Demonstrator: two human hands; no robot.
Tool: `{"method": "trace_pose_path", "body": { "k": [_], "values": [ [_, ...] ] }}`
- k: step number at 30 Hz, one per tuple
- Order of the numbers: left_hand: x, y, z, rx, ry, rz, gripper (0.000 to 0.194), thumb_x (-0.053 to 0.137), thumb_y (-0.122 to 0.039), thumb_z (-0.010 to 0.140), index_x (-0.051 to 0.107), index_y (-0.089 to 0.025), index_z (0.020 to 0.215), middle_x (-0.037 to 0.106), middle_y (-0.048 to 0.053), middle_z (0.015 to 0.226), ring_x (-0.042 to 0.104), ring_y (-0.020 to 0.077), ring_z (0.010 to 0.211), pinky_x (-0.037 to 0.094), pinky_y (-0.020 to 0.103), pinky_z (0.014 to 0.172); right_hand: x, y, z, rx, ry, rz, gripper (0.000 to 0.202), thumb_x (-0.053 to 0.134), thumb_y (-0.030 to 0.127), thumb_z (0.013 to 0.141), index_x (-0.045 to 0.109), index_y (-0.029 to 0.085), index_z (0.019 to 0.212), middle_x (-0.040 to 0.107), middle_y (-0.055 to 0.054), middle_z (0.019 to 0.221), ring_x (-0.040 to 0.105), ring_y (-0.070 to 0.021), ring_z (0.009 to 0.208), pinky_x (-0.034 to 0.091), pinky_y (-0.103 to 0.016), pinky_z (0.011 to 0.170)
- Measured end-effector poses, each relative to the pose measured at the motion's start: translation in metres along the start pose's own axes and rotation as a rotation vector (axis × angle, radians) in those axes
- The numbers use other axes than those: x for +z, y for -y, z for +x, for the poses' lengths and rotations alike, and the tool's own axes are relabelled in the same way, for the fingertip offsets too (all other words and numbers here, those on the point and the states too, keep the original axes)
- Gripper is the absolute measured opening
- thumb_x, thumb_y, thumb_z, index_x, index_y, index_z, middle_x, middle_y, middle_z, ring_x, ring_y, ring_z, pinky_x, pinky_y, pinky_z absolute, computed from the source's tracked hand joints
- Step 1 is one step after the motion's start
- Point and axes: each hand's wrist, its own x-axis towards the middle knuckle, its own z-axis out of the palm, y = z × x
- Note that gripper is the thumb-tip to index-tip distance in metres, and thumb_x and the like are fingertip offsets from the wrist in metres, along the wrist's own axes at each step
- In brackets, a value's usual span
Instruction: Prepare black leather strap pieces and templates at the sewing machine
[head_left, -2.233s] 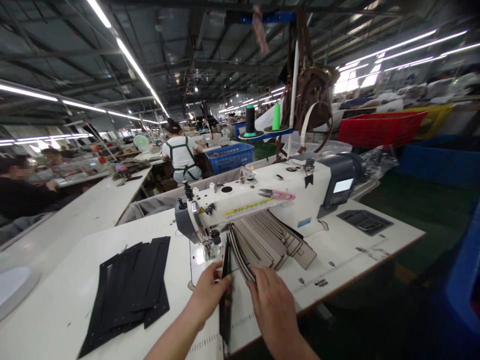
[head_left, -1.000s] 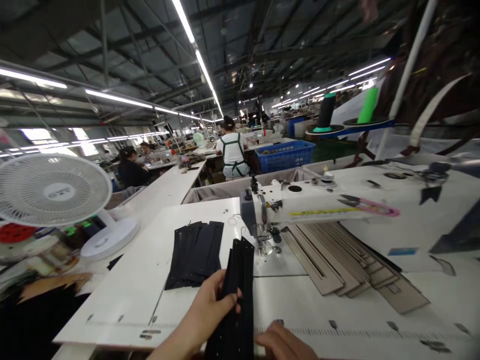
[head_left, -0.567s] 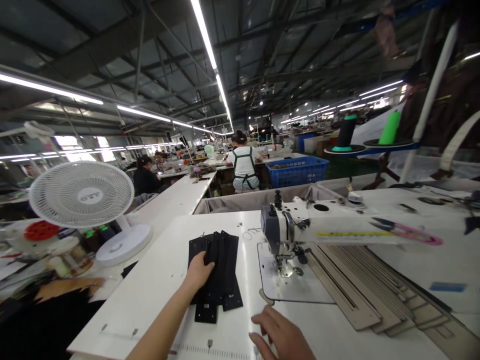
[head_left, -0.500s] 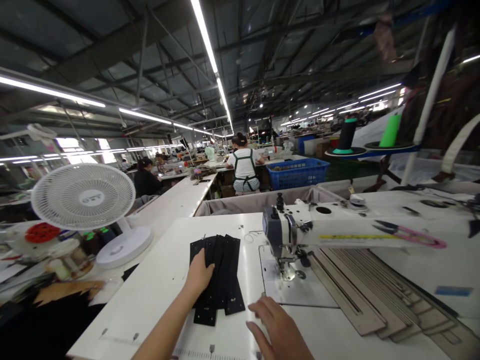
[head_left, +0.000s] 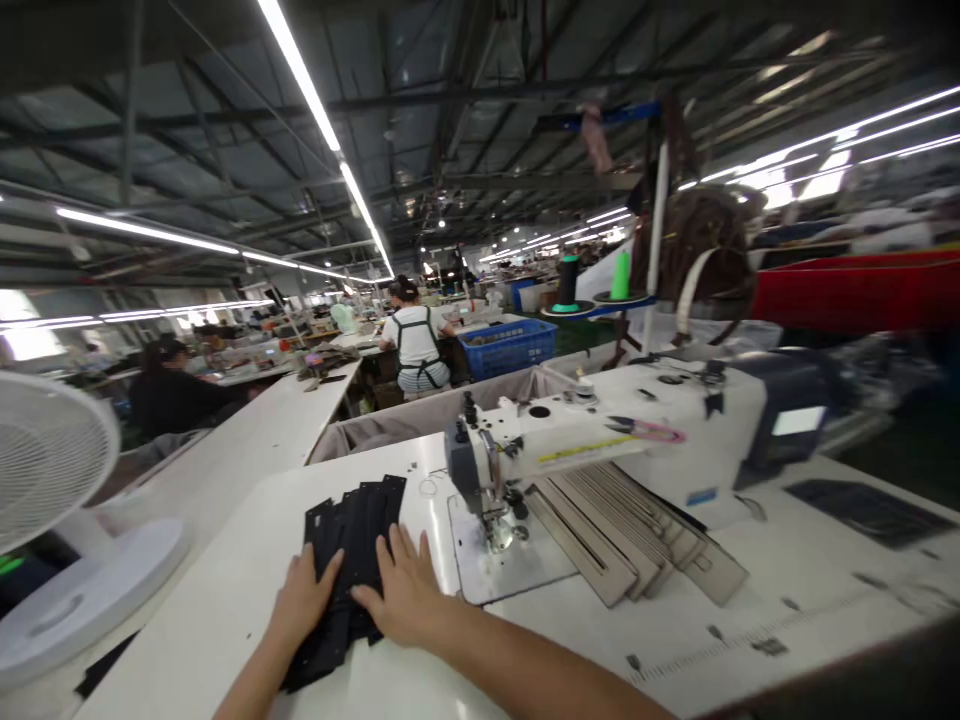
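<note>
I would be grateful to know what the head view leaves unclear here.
Head view throughout:
Black pieces: count, hidden by overlap and by the left hand and right hand.
Beige pieces: far ends, behind the machine.
Fan: left part, cut off by the left edge.
Screen: readout, lost to blur and glare.

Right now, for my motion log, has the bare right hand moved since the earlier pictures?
Yes: the right hand moved leftward relative to the white sewing machine, onto the flat black pieces.
</note>
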Motion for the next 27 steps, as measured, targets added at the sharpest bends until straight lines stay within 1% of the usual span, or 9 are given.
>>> {"method": "trace_pose_path", "body": {
  "k": [2, 3, 4, 6, 10, 13, 18, 23, 27],
  "values": [
    [-0.005, -0.004, -0.005, 0.013, -0.05, 0.021, 0.077, 0.025, -0.052, 0.074, 0.034, 0.004, 0.125, 0.037, 0.032, 0.129, 0.033, 0.044, 0.123, 0.032, 0.058, 0.094, -0.021, -0.012, -0.028, -0.072, -0.056, -0.032, 0.066, 0.035, 0.055, 0.088, 0.033, 0.01, 0.135, 0.027, -0.017, 0.142, 0.019, -0.0293, 0.133, 0.012, -0.053, 0.108],
    [-0.006, -0.006, -0.012, 0.066, -0.118, -0.001, 0.077, 0.024, -0.055, 0.073, 0.035, 0.002, 0.126, 0.034, 0.029, 0.133, 0.028, 0.0418, 0.127, 0.029, 0.056, 0.099, -0.034, -0.021, -0.045, -0.077, -0.1, -0.078, 0.059, 0.038, 0.051, 0.088, 0.038, 0.012, 0.133, 0.035, -0.015, 0.139, 0.026, -0.0282, 0.13, 0.014, -0.053, 0.107],
    [-0.006, -0.009, -0.022, 0.155, -0.174, -0.055, 0.076, 0.025, -0.056, 0.074, 0.036, -0.002, 0.126, 0.032, 0.025, 0.135, 0.025, 0.038, 0.129, 0.026, 0.051, 0.103, -0.049, -0.032, -0.062, -0.031, -0.165, -0.14, 0.051, 0.044, 0.046, 0.087, 0.044, 0.015, 0.128, 0.044, -0.013, 0.133, 0.035, -0.0268, 0.125, 0.017, -0.052, 0.107],
    [-0.001, -0.02, -0.047, 0.323, -0.209, -0.19, 0.067, 0.031, -0.057, 0.075, 0.038, -0.013, 0.125, 0.033, 0.016, 0.138, 0.029, 0.0307, 0.129, 0.025, 0.043, 0.108, -0.081, -0.058, -0.094, 0.217, -0.361, -0.316, 0.037, 0.054, 0.03, 0.084, 0.054, 0.015, 0.117, 0.055, -0.011, 0.12, 0.046, -0.0261, 0.113, 0.026, -0.048, 0.102],
    [0.022, -0.069, -0.096, 0.482, 0.009, -0.434, 0.047, 0.044, -0.049, 0.079, 0.045, -0.026, 0.12, 0.036, 0.003, 0.139, 0.034, 0.0244, 0.127, 0.029, 0.037, 0.107, -0.138, -0.11, -0.128, 0.564, -0.511, -0.673, 0.052, 0.065, 0.032, 0.075, 0.054, 0.001, 0.115, 0.052, -0.022, 0.114, 0.043, -0.0355, 0.107, 0.031, -0.05, 0.091],
    [0.043, -0.125, -0.115, 0.479, 0.22, -0.638, 0.043, 0.05, -0.045, 0.077, 0.051, -0.024, 0.115, 0.04, 0.005, 0.137, 0.032, 0.0255, 0.128, 0.029, 0.04, 0.107, -0.156, -0.134, -0.129, 0.661, -0.502, -0.736, 0.072, 0.071, 0.042, 0.068, 0.049, -0.005, 0.117, 0.049, -0.025, 0.115, 0.041, -0.0368, 0.106, 0.031, -0.049, 0.088],
    [0.07, -0.215, -0.115, 0.243, 0.546, -0.846, 0.05, 0.053, -0.033, 0.078, 0.043, -0.01, 0.122, 0.045, 0.017, 0.132, 0.046, 0.0247, 0.118, 0.042, 0.034, 0.095, -0.166, -0.147, -0.122, 0.695, -0.51, -0.711, 0.092, 0.065, 0.06, 0.064, 0.042, -0.007, 0.123, 0.04, -0.03, 0.126, 0.031, -0.0384, 0.118, 0.023, -0.05, 0.095],
    [0.086, -0.269, -0.098, 0.188, 0.563, -0.741, 0.046, 0.045, -0.025, 0.085, 0.037, -0.003, 0.125, 0.044, 0.022, 0.13, 0.048, 0.0254, 0.116, 0.042, 0.034, 0.092, -0.191, -0.154, -0.129, 0.833, -0.517, -0.593, 0.069, 0.047, 0.058, 0.08, 0.05, -0.003, 0.11, 0.053, -0.028, 0.107, 0.045, -0.0392, 0.105, 0.028, -0.049, 0.088],
    [0.088, -0.295, -0.08, 0.218, 0.547, -0.607, 0.04, 0.047, -0.025, 0.085, 0.045, -0.003, 0.118, 0.051, 0.021, 0.122, 0.048, 0.0263, 0.115, 0.034, 0.039, 0.097, -0.206, -0.168, -0.132, 0.883, -0.445, -0.458, 0.057, 0.052, 0.052, 0.079, 0.058, -0.002, 0.096, 0.06, -0.027, 0.094, 0.056, -0.039, 0.092, 0.036, -0.048, 0.079]
  ]
}}
